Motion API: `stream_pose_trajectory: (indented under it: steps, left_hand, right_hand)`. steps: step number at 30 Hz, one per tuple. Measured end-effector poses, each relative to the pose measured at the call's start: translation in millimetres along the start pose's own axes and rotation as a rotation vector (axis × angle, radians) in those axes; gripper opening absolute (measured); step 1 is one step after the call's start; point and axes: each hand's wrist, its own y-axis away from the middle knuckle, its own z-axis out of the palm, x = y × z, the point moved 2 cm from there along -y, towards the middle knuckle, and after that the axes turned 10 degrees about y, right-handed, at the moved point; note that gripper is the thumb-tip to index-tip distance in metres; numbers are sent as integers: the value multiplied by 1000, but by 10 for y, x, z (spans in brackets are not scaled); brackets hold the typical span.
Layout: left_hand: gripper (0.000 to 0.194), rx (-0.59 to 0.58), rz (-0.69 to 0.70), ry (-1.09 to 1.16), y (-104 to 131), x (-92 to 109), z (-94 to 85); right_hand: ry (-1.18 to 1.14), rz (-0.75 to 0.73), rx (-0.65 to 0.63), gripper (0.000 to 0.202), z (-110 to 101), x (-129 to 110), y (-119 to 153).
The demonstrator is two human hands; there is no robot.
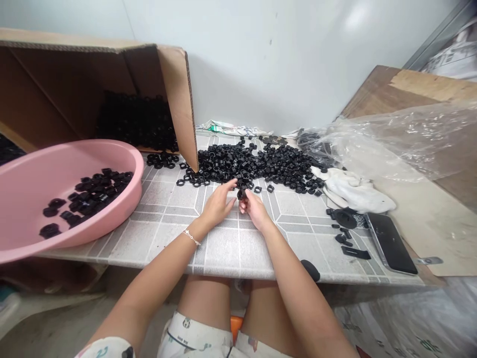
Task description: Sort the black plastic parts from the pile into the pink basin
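Note:
Between the fingers of my right hand (255,209) is a small black ring-shaped part (241,194), held just in front of a pile. My left hand (219,203) is beside it on the left, fingers stretched and apart, its fingertips close to the pile's front edge. That pile of black ring-shaped parts (227,161) spreads along the back of the table, a few single rings lying loose at its front. Whether my left fingertips touch any ring is too small to tell.
A pink basin (139,171) with several black parts stands at left, before a tipped cardboard box (175,89) holding more. At right are a white cloth (354,191), a phone (391,243), small black pieces (346,219) and clear plastic sheeting (395,139). The table's front edge (238,272) is near my legs.

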Motion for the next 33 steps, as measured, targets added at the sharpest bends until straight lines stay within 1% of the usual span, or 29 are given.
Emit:
stream_pose_trajectory:
  steps: [1,2,3,4,6,9,12,15,19,22,25,28,33]
  left_hand:
    - [34,24,-103,86,4,-43,9]
    - [34,28,-210,179,11,-84,18]
    - [38,14,-306,267,18,-118,29]
    - [46,-11,-375,336,24,-139,39]
    - [57,-56,-430,404,25,-150,46]
    - [57,-72,-416,386,11,-134,39]
    - [54,-86,-387,383,-4,-127,42]
    - [53,-92,-356,420,-11,-138,53]
    - [54,-91,-409,478,-9,-157,64]
    - [50,-115,-430,464,-8,-136,65]
    - [45,-145,-412,452,-7,-82,68]
    - [37,-161,-379,388,-7,-26,74]
    - [25,-169,-334,255,-4,-5,85]
  right_hand:
    - [35,-29,43,46,-25,-10,3]
    - [77,-64,78,43,-46,-19,7]
    - [121,-100,97,41,-60,-27,12]
    - [160,-131,92,38,-64,-32,18]
    - [209,-175,40,34,-53,-34,27]
    - [254,-218,-8,30,-33,-27,41]
    - [380,-261,10,25,-36,-19,58]
    - [495,-271,21,23,-43,-13,79]
    - [571,-306,4,24,-31,-43,111]
    - [639,-312,0,25,-18,-79,134]
    - [653,-277,-5,24,-3,-100,155]
    - [653,-256,10,24,15,-101,167]
    - [620,-223,63,26,28,-19,129]
